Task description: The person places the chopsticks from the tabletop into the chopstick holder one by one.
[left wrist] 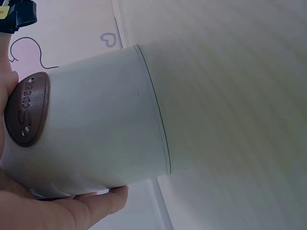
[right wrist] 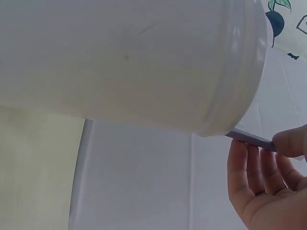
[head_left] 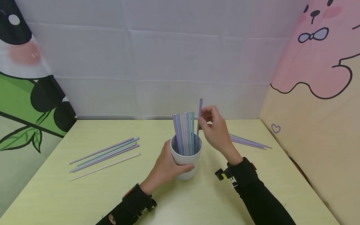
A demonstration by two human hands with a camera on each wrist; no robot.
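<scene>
A white cup (head_left: 185, 157) stands in the middle of the pale yellow-green table (head_left: 197, 200), holding several pastel straws (head_left: 184, 132) upright. My left hand (head_left: 166, 167) grips the cup's side; in the left wrist view the cup (left wrist: 96, 124) shows a brown oval label (left wrist: 26, 115), with my fingers (left wrist: 72, 208) round it. My right hand (head_left: 215, 131) pinches a purple straw (head_left: 199, 117) upright, its lower end inside the cup at the right rim. In the right wrist view the cup (right wrist: 144, 62) fills the frame and the straw (right wrist: 252, 139) sits between my fingertips (right wrist: 290, 143).
Several loose straws (head_left: 105, 154) lie on the table to the left. A smaller purple bunch (head_left: 248, 142) lies to the right behind my right hand. Cloth walls enclose the table at the back and on both sides.
</scene>
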